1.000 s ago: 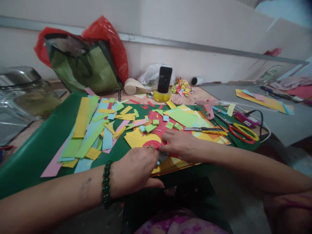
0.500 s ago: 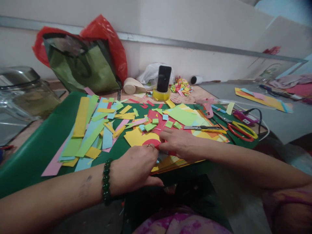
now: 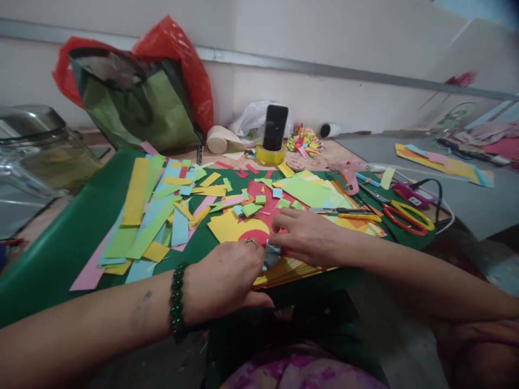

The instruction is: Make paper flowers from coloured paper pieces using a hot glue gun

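My left hand (image 3: 227,278), with a ring and a dark bead bracelet at the wrist, is curled with its fingertips pinched at a small light-blue paper piece (image 3: 272,249). My right hand (image 3: 310,237) meets it from the right, fingers bent and pressing on the same piece. Both hands rest over a stack of yellow and red paper sheets (image 3: 235,229) lying on a green mat (image 3: 60,243). Under the left fingers shows part of a red disc (image 3: 256,236).
Coloured paper strips (image 3: 150,216) and scraps cover the mat. A craft knife (image 3: 344,212), red-and-yellow scissors (image 3: 405,216) and a pink glue gun (image 3: 351,178) lie to the right. A phone (image 3: 275,127) stands in a yellow tape roll. A glass jar (image 3: 36,151) and bags (image 3: 141,102) stand at the left.
My hands stay almost in place over the paper stack. The right fingers have curled in closer to the left fingertips around the small blue piece.
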{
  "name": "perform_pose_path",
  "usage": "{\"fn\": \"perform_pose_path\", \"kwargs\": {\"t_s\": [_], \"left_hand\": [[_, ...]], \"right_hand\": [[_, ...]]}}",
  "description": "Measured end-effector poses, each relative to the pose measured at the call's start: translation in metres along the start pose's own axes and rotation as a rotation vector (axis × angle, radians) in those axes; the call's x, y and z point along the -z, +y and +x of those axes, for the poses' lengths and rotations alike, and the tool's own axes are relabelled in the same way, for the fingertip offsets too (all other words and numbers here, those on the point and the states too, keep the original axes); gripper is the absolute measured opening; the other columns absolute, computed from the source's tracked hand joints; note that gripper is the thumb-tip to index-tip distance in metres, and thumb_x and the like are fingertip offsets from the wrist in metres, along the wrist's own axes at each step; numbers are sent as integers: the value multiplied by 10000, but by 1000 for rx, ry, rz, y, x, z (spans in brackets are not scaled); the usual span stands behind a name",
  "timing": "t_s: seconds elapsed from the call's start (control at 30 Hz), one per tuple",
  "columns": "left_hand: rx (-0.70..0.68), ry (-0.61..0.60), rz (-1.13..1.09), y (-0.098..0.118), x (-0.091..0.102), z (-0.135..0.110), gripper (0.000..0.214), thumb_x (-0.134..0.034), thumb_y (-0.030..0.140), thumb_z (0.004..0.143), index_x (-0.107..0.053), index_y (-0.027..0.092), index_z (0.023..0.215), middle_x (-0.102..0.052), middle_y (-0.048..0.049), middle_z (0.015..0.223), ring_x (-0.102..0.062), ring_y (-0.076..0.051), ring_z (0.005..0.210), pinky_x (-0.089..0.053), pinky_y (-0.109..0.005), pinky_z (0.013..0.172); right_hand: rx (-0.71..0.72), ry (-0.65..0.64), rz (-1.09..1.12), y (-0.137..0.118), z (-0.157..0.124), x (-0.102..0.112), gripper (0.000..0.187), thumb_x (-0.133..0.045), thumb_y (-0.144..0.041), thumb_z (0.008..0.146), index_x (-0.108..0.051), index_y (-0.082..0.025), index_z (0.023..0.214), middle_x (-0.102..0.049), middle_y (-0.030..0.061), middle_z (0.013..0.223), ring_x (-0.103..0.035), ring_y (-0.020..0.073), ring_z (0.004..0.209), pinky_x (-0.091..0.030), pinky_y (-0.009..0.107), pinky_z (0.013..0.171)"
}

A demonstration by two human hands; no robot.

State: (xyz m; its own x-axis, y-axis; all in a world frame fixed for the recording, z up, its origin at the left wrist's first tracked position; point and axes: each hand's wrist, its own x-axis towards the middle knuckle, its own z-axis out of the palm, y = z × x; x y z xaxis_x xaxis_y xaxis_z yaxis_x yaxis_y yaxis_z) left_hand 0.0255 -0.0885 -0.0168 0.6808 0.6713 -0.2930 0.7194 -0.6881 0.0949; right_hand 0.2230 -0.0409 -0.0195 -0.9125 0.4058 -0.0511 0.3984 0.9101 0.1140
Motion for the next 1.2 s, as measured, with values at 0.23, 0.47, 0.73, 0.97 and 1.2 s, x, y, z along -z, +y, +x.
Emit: {"fn": "perform_pose_path", "kwargs": {"t_s": [0.23,0.47,0.73,0.97,1.2], "left_hand": [[-7,-12,44,0,-1,1,542,-662,591,800,-594,130,1076,-664,-137,1077,-666,-288,982,-548,-362,819],[-3,-22,41,1,1,1,518,-670,581,798,-610,121,1026,-665,-147,1049,-666,-300,969,-557,-383,811],[-11,25,17,1,0,-1,486,-703,559,775,-601,127,972,-654,-129,960,-666,-298,909,-561,-374,749],[-21,34,32,0,-4,0,509,-695,569,778,-605,116,990,-661,-142,973,-671,-301,898,-565,-382,749],[-17,41,25,1,-3,-1,523,-702,576,768,-602,115,994,-667,-141,963,-674,-293,890,-564,-365,738]], "right_hand": [[47,21,13,1,3,-4,227,-470,-198,958,-688,-153,1003,-582,125,997,-450,223,912,-378,344,751],[84,35,17,4,8,-10,167,-527,-189,935,-682,-139,899,-584,102,950,-430,207,872,-322,329,698],[84,23,40,4,10,-10,102,-585,-150,882,-685,-134,876,-598,101,958,-439,205,865,-316,326,670],[81,-10,52,1,13,-5,118,-579,-152,876,-692,-120,864,-601,110,941,-459,213,864,-352,335,694],[81,-15,83,1,12,-1,148,-608,-111,808,-696,-120,927,-575,110,931,-474,212,865,-392,336,723]]}}
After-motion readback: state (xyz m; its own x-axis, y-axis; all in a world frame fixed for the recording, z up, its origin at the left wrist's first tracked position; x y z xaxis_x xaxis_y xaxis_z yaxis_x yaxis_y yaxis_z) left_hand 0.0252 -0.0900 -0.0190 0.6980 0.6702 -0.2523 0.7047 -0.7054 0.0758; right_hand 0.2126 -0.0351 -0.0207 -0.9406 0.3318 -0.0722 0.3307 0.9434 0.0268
